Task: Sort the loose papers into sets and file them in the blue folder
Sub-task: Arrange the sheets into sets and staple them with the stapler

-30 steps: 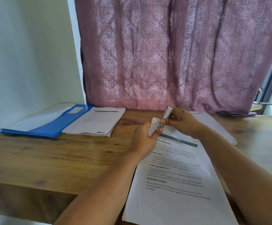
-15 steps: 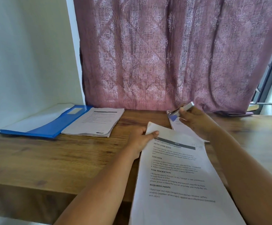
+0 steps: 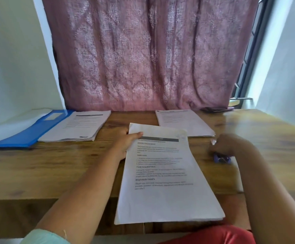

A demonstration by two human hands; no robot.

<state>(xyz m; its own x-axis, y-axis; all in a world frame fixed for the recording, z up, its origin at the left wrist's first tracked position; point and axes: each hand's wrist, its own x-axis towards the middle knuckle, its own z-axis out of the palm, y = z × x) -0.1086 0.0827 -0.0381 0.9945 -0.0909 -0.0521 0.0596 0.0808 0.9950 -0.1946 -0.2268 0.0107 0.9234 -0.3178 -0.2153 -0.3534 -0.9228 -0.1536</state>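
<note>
The left hand point(image 3: 125, 143) pinches the top left corner of a set of printed papers point(image 3: 164, 176), thumb on the top sheet and fingers underneath. The set lies lengthwise toward the person, between the two hands, and its near end overhangs the front edge of the wooden surface point(image 3: 55, 166). Headings and paragraphs of text show on the top sheet, with a dark bar just beside the left thumb.

The right hand point(image 3: 227, 147) is on the surface to the right of that set, blurred by motion. Its fingers appear curled over a small stapler point(image 3: 222, 158) with a blue or purple body, but the blur hides whether they grip it or only touch it, so the grasp cannot be told.

Beyond the right hand, a second stack of papers point(image 3: 183, 123) lies flat near the back of the surface. Beyond and to the left of the left hand, a third, thicker stack of papers point(image 3: 78, 125) lies flat. Just left of that stack, touching or slightly under its edge, the blue folder point(image 3: 28, 131) lies open on the surface, with white sheets showing on its far half.

A mauve patterned curtain point(image 3: 143, 55) hangs behind the surface. A window frame point(image 3: 252, 50) shows at its right edge.
</note>
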